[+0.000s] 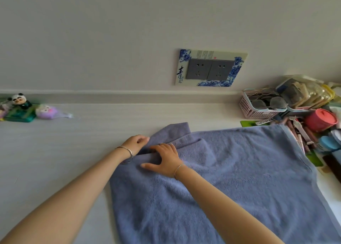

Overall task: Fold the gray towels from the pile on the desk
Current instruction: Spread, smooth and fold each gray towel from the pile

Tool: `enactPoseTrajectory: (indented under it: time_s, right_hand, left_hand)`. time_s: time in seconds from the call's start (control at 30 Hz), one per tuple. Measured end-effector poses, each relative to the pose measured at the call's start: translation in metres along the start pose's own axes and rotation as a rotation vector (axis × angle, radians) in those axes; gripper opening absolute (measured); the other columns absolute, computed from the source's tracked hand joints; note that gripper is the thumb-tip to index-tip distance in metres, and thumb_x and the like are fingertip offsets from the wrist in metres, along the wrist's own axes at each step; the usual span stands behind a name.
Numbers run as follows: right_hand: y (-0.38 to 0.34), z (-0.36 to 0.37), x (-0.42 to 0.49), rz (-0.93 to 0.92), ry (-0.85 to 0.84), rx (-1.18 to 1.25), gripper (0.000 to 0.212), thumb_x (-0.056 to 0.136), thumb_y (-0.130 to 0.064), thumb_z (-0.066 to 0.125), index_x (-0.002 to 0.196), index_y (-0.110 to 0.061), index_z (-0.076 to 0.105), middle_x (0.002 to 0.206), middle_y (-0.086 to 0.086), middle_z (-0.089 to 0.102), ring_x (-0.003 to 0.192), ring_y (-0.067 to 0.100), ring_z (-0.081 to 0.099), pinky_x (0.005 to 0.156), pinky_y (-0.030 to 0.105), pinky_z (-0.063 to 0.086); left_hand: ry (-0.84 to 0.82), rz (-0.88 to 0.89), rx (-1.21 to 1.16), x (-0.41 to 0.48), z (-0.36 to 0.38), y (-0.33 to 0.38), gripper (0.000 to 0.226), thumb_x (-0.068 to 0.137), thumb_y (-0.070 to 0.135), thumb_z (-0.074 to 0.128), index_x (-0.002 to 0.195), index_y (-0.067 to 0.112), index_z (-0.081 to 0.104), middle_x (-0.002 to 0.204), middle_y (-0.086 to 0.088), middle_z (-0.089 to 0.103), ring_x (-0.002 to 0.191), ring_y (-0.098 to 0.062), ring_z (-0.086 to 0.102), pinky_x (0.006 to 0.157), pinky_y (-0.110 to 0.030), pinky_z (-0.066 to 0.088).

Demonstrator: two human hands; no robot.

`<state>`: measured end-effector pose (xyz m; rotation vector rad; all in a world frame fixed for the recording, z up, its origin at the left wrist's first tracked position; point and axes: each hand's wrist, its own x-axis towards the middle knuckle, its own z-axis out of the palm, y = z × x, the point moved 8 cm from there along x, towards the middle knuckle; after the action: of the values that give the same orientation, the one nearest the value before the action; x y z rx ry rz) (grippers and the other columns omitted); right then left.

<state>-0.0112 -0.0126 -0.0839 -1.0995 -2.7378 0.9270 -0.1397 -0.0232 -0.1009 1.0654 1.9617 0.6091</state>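
A blue-gray towel (239, 173) lies spread over the right half of the white desk (64, 151), its far-left corner rumpled and partly folded over. My left hand (136, 144) pinches that rumpled corner at the towel's left edge, fingers closed on the cloth. My right hand (164, 158) rests just beside it with fingers curled into the fold and the thumb flat on the towel. Both wrists wear thin silver bangles. No separate pile of towels shows in this view.
A pink basket (258, 107) with cluttered packets, a red lidded pot (320, 120) and small cosmetics crowd the desk's right end, touching the towel's far edge. Toy figures (20, 100) and a purple plush (48, 111) sit far left. A wall socket (210, 69) hangs behind.
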Motion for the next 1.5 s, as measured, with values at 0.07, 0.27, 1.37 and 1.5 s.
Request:
enactPoseTrajectory:
  time_s: [0.07,0.27,1.37,1.5]
  right_hand:
    - [-0.009,0.006,-0.001,-0.003,-0.04,0.0,0.072,0.072,-0.069,0.06,0.129,-0.027,0.05,0.122,0.002,0.055,0.117,0.022,0.041,0.11,0.035,0.021]
    - [-0.02,0.007,-0.015,-0.012,-0.154,0.102,0.034,0.074,-0.053,0.071,0.07,-0.023,0.057,0.067,-0.004,0.056,0.065,0.014,0.049,0.063,0.028,0.037]
    - [0.001,-0.053,-0.063,0.19,0.329,0.195,0.031,0.084,-0.029,0.068,0.111,-0.016,0.06,0.119,0.002,0.055,0.113,0.018,0.051,0.097,0.025,0.037]
    - [-0.033,-0.013,-0.029,0.127,0.22,0.255,0.039,0.083,-0.037,0.068,0.117,-0.021,0.057,0.125,-0.003,0.053,0.12,0.017,0.049,0.104,0.036,0.038]
  left_hand:
    - [-0.054,0.019,0.006,0.001,0.001,-0.001,0.026,0.093,0.03,0.055,0.11,0.011,0.06,0.103,-0.005,0.064,0.096,-0.018,0.058,0.083,-0.022,0.039]
    - [-0.061,0.085,-0.051,-0.004,-0.01,0.002,0.02,0.088,0.027,0.064,0.075,0.015,0.055,0.062,0.004,0.051,0.06,-0.007,0.043,0.055,-0.013,0.034]
    - [0.259,0.071,0.444,-0.073,-0.078,-0.056,0.072,0.089,0.047,0.053,0.146,0.013,0.024,0.151,-0.009,0.028,0.138,-0.025,0.028,0.112,-0.035,0.025]
    - [0.245,0.01,0.602,-0.075,-0.078,-0.093,0.074,0.089,0.06,0.039,0.148,0.02,0.019,0.151,-0.005,0.032,0.138,-0.026,0.029,0.111,-0.037,0.026]
